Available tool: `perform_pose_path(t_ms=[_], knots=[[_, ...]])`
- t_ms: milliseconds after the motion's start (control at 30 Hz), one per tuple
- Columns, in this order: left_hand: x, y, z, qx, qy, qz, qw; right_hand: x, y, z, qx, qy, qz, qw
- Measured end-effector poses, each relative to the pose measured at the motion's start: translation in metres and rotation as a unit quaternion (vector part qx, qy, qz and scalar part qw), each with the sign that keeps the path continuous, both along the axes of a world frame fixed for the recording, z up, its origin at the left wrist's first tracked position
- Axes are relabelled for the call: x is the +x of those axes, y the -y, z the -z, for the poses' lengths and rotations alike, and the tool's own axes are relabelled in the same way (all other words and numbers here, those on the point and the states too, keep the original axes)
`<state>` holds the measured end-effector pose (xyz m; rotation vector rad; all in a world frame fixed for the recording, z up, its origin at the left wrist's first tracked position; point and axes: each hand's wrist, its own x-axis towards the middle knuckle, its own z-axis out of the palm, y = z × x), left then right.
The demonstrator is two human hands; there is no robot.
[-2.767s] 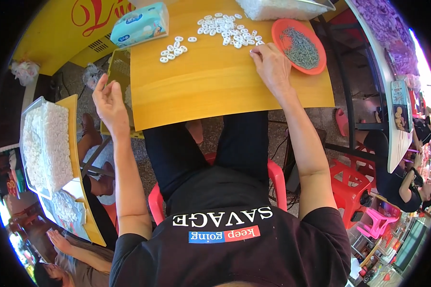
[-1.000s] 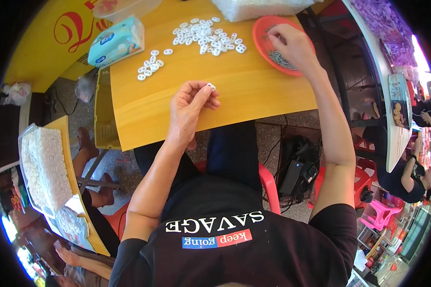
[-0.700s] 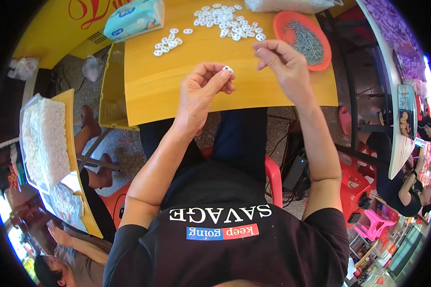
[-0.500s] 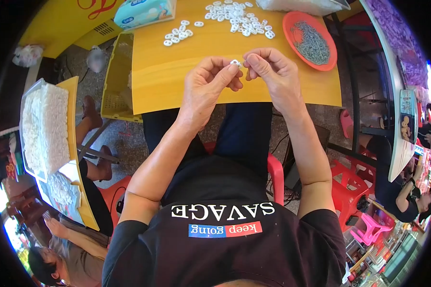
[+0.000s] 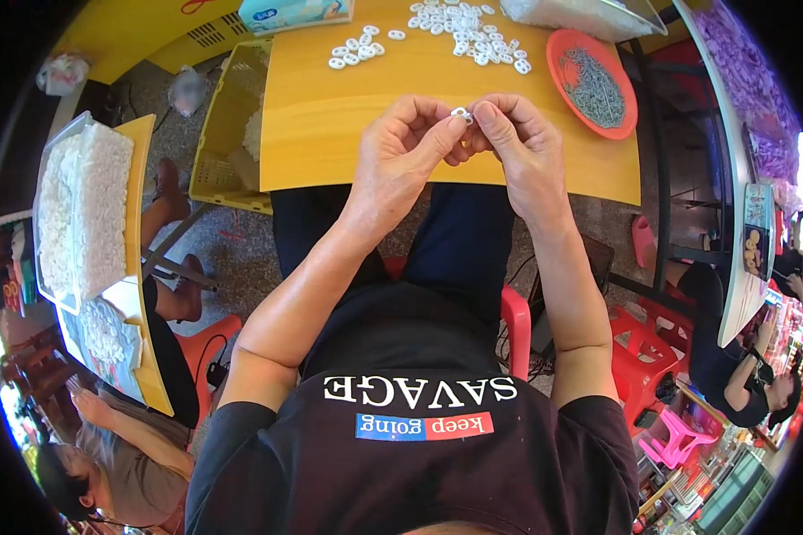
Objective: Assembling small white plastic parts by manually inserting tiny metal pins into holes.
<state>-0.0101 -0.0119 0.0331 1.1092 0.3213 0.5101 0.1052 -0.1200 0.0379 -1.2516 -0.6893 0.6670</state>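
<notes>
Over a yellow surface (image 5: 330,147), the left grip (image 5: 401,156) pinches a small white piece (image 5: 460,113); the right grip (image 5: 528,152) crowds close beside it, though whether it grasps anything I cannot tell. White two-holed pieces (image 5: 461,37) lie beyond both, a red dish (image 5: 616,134) beyond the right one.

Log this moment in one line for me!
left hand: pinches white piece | right hand: pinched beside it | red plate: holds grey pieces

Pins (image 5: 595,87) in dish (image 5: 629,102), right of pieces (image 5: 451,20)
</notes>
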Motion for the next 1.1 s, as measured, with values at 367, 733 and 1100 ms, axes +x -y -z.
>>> perform_pose_path(t_ms=[367, 733, 1100], knots=[[-0.002, 0.003, -0.007, 0.018, -0.020, -0.006, 1.000, -0.005, -0.001, -0.001, -0.003, 0.027, 0.028, 0.999], [-0.001, 0.004, -0.007, 0.027, -0.029, -0.009, 0.999, -0.008, -0.001, -0.004, -0.006, 0.079, 0.057, 0.995], [-0.002, 0.005, -0.007, 0.054, -0.030, -0.018, 0.998, -0.010, 0.001, -0.006, -0.025, 0.177, 0.057, 0.982]])
